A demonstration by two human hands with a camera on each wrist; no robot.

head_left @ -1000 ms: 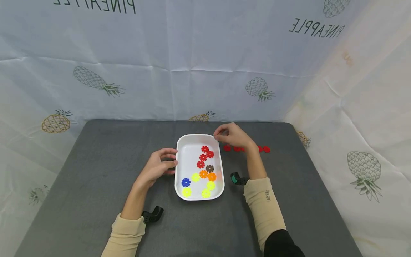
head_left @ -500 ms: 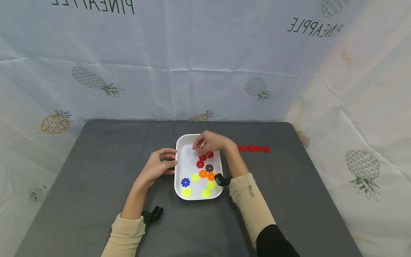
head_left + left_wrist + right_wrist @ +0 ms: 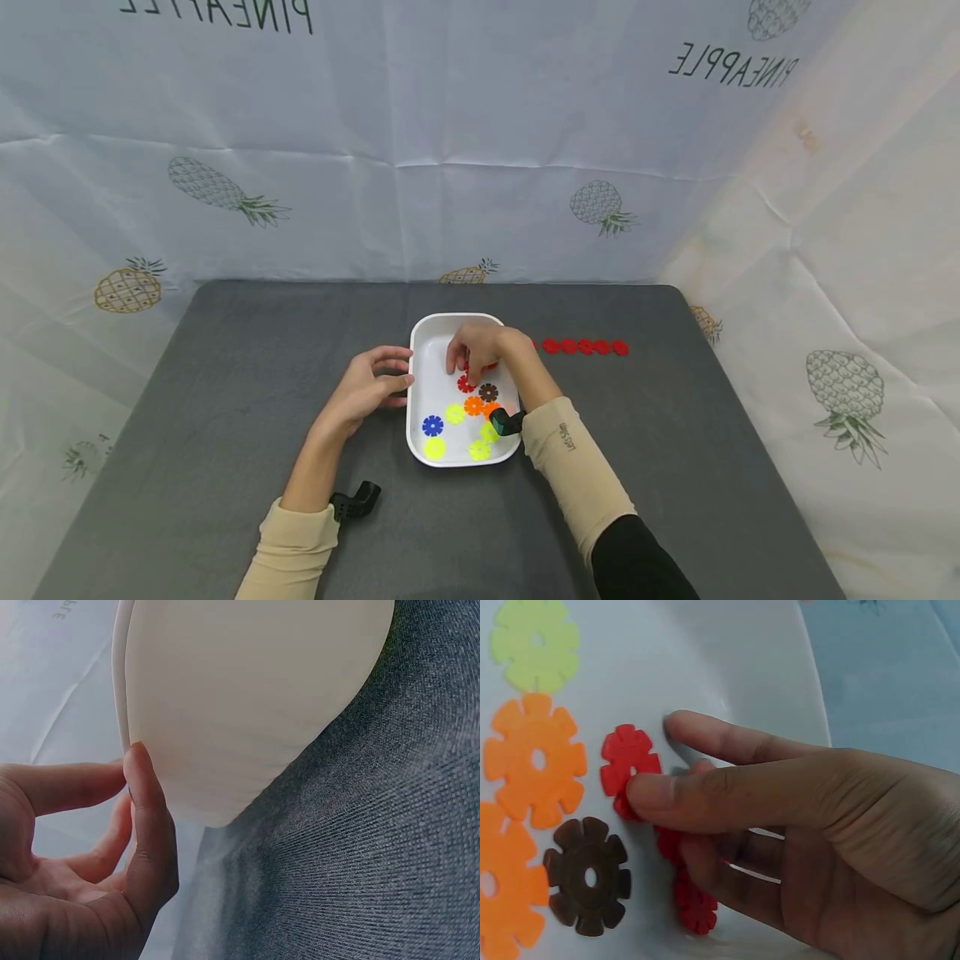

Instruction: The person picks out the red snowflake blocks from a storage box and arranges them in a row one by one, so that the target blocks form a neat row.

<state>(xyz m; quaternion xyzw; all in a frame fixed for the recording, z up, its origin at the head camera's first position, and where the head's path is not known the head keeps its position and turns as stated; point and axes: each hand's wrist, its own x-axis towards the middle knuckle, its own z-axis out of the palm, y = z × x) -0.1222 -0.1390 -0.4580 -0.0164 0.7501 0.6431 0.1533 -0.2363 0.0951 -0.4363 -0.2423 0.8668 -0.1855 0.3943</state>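
A white tray (image 3: 432, 379) holds several notched plastic snowflake discs. My left hand (image 3: 367, 383) is at the tray's left side, its thumb and forefinger meeting at the rim in the left wrist view. My right hand (image 3: 480, 346) is inside the tray, over the red discs. In the right wrist view its thumb lies over a red disc (image 3: 622, 754), with the forefinger held apart; further red discs are partly hidden behind the fingers. A brown disc (image 3: 589, 877) and an orange disc (image 3: 536, 759) lie beside them.
Outside the tray, a row of red discs (image 3: 586, 346) lies to the right on the dark grey table (image 3: 262, 375). A blue disc (image 3: 432, 426) and several yellow discs (image 3: 435, 448) sit in the tray's near half. A pineapple-print curtain (image 3: 420, 208) hangs behind.
My right hand has moved left from the tray's far right corner and down over the red discs inside it. My left hand has stayed at the tray's left side.
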